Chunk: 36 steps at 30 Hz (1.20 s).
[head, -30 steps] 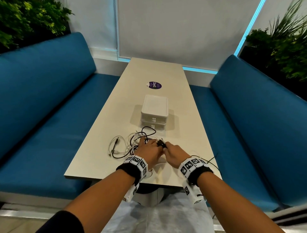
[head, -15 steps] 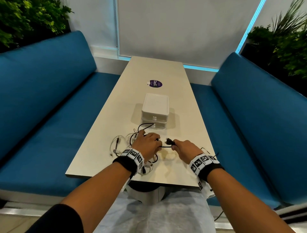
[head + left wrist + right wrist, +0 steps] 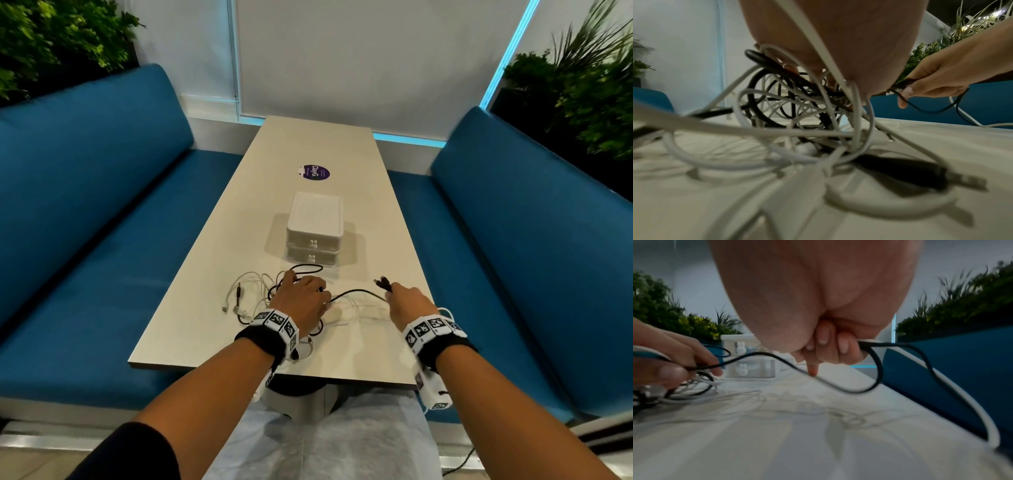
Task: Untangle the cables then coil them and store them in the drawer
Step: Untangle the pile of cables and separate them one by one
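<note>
Item: black cable (image 3: 356, 294), plug end pinched in the curled fingers of the right hand (image 3: 407, 303), its free run stretched along the 9-to-3 o'clock line back to the tangle of cables (image 3: 255, 298); the tangle is pinned at 9 o'clock of that hand by the left hand (image 3: 301, 301), fingers curled into it; drawer unit (image 3: 314, 236), shut, at 12 o'clock of both hands; the pull is judged to run toward 3 o'clock

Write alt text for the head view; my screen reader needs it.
The right hand pulls a black cable out of a cable tangle that the left hand holds on the table, near a closed white drawer box.
</note>
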Tool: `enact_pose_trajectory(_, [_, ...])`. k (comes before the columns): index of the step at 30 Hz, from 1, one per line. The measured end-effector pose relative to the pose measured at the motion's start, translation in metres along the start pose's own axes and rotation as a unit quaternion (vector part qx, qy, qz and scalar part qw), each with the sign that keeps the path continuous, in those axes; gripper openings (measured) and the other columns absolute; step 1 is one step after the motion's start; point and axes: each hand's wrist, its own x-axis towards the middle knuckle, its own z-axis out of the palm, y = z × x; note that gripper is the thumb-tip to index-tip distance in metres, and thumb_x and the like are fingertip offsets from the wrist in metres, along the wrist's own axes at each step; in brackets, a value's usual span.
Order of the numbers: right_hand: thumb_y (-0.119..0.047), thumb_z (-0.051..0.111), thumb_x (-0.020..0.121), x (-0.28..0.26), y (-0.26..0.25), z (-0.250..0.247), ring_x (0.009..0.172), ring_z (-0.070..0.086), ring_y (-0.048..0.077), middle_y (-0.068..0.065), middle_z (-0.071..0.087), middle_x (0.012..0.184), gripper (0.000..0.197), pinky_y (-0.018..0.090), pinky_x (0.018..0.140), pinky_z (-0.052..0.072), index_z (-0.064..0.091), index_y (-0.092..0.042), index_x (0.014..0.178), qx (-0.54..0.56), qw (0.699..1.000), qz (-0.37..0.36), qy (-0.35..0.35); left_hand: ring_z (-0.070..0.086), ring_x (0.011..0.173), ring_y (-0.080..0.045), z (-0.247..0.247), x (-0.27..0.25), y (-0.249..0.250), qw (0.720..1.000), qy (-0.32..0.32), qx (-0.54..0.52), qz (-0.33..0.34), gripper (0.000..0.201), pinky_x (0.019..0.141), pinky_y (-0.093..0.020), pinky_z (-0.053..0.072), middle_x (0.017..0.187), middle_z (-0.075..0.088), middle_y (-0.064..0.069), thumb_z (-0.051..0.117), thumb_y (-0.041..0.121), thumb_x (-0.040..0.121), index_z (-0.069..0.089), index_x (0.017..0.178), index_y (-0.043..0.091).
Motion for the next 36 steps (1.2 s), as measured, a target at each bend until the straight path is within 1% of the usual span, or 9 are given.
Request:
enact_pose_trajectory(2, [-0.033,0.031,0.103,-0.002,-0.015,0.007,0.076,0.057,0.033,0.011,0.056,0.087,0.030,0.037,0.066,0.046,0.048,-0.011,0.115,0.050,0.999,-0.011,0.011,0.049,0.123,-0.017,0.000,-0.001,0.002,1.000,-0.005,0.003,0.006,0.029,0.104,-0.049,0.025,0.133,0.054,0.007,0.042,0.038,0.101,0.064,0.118,0.029])
enact_pose_trajectory(5, [-0.032,0.035,0.102,-0.010,-0.042,0.018,0.083,0.062,0.039,0.018,0.065,0.094,0.029,0.040,0.069,0.050,0.049,-0.013,0.119,0.136,0.987,-0.087,0.005,0.050,0.121,-0.018,-0.002,-0.001,0.004,1.000,-0.008,0.003,0.009,0.027,0.103,-0.049,0.025,0.130,0.055,0.007,0.044,0.036,0.100,0.064,0.117,0.029])
enact_pose_trajectory(8, [-0.027,0.039,0.101,-0.019,-0.063,0.031,0.090,0.062,0.038,0.020,0.066,0.099,0.027,0.036,0.068,0.045,0.052,-0.012,0.120,0.161,0.976,-0.145,-0.026,0.048,0.123,-0.017,-0.004,-0.001,0.005,1.000,-0.014,-0.011,0.002,0.026,0.104,-0.049,0.023,0.131,0.053,0.006,0.046,0.033,0.099,0.062,0.118,0.029])
enact_pose_trajectory(11, [-0.027,0.038,0.102,-0.017,-0.070,0.037,0.092,0.061,0.036,0.018,0.066,0.102,0.027,0.034,0.068,0.041,0.056,-0.010,0.112,0.177,0.976,-0.115,-0.047,0.045,0.129,-0.015,-0.003,-0.002,0.003,1.000,-0.015,-0.020,-0.005,0.028,0.108,-0.051,0.020,0.138,0.049,0.008,0.042,0.035,0.102,0.059,0.123,0.030])
enact_pose_trajectory(16, [-0.035,0.035,0.102,-0.016,-0.065,0.033,0.079,0.060,0.035,0.015,0.064,0.092,0.028,0.039,0.067,0.049,0.053,-0.015,0.109,0.089,0.988,-0.124,-0.030,0.040,0.134,-0.015,0.000,-0.002,-0.001,1.000,-0.025,-0.014,0.002,0.031,0.110,-0.054,0.018,0.142,0.047,0.006,0.040,0.037,0.103,0.058,0.128,0.029])
enact_pose_trajectory(21, [-0.034,0.037,0.102,-0.008,-0.039,0.013,0.078,0.062,0.034,0.013,0.063,0.090,0.026,0.040,0.069,0.053,0.055,-0.017,0.110,0.024,0.994,-0.105,-0.027,0.045,0.127,-0.019,-0.004,0.001,-0.014,0.999,-0.030,0.015,0.000,0.027,0.107,-0.053,0.020,0.132,0.053,0.004,0.045,0.036,0.100,0.061,0.119,0.027])
enact_pose_trajectory(30, [-0.033,0.033,0.103,-0.005,0.001,-0.002,0.064,0.056,0.024,0.003,0.051,0.074,0.024,0.032,0.056,0.044,0.052,-0.020,0.111,-0.033,0.998,-0.055,-0.014,0.043,0.128,-0.014,-0.002,-0.002,-0.018,1.000,-0.015,-0.002,0.015,0.029,0.105,-0.050,0.021,0.136,0.050,0.008,0.039,0.040,0.102,0.060,0.119,0.030])
enact_pose_trajectory(33, [-0.034,0.031,0.104,-0.007,-0.003,0.003,0.067,0.058,0.026,0.005,0.054,0.078,0.027,0.034,0.058,0.048,0.050,-0.017,0.113,-0.032,0.998,-0.046,0.003,0.043,0.129,-0.017,-0.004,0.000,-0.014,0.999,-0.029,0.015,0.003,0.032,0.109,-0.053,0.016,0.136,0.051,0.006,0.038,0.038,0.103,0.061,0.121,0.027])
enact_pose_trajectory(36, [-0.035,0.031,0.104,-0.008,-0.018,0.009,0.074,0.056,0.031,0.011,0.058,0.089,0.033,0.037,0.065,0.049,0.051,-0.012,0.114,0.033,0.999,-0.016,0.031,0.046,0.124,-0.021,-0.005,0.005,-0.002,0.998,-0.049,0.046,0.005,0.028,0.110,-0.054,0.015,0.129,0.056,0.003,0.042,0.032,0.103,0.063,0.119,0.023])
